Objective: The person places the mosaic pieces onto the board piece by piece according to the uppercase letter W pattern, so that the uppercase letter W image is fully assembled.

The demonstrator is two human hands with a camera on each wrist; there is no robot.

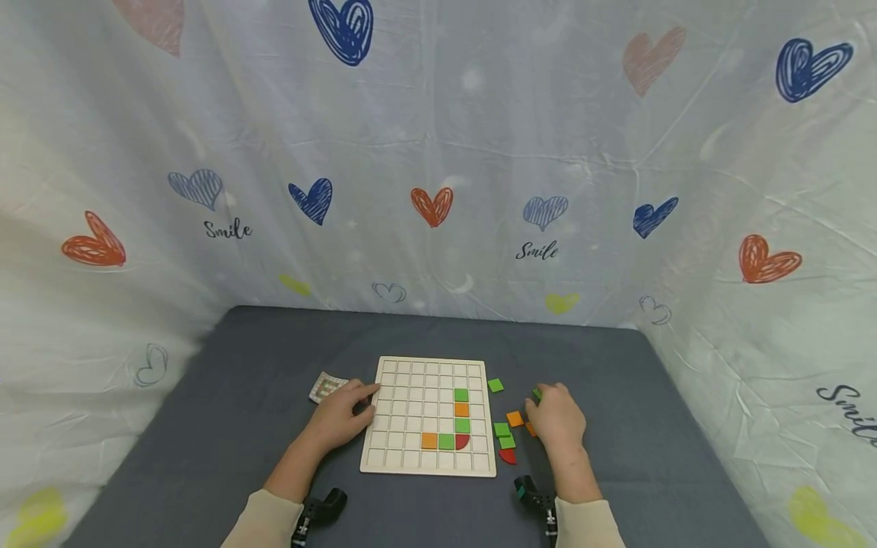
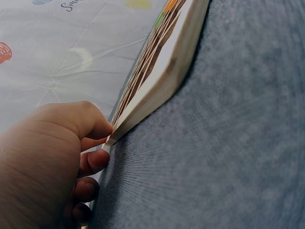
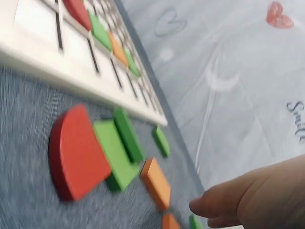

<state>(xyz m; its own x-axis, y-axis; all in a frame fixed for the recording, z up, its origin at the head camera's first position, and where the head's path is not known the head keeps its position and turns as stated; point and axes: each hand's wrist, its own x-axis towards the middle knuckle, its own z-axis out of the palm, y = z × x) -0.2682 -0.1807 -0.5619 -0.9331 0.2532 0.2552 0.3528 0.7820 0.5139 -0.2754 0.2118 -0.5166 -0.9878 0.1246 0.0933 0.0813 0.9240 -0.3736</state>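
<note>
The left hand is loosely bent, its fingertips touching the left edge of the wooden board, while the right hand curls over a green tile at its fingertips; whether it pinches that tile cannot be told. The board lies flat on the grey surface, in the lower middle of the head frame, to the right of the left hand and to the left of the right one. It is nearly square, without a clear long axis, its far edge dipping slightly towards the right. The green tile, partly hidden, sits right of the board; its direction cannot be read. On the board's right half, six pieces form a column and a short row meeting at a red quarter-round, its curve facing lower right. Between board and right hand lie loose pieces, including an orange tile and a red piece.
</note>
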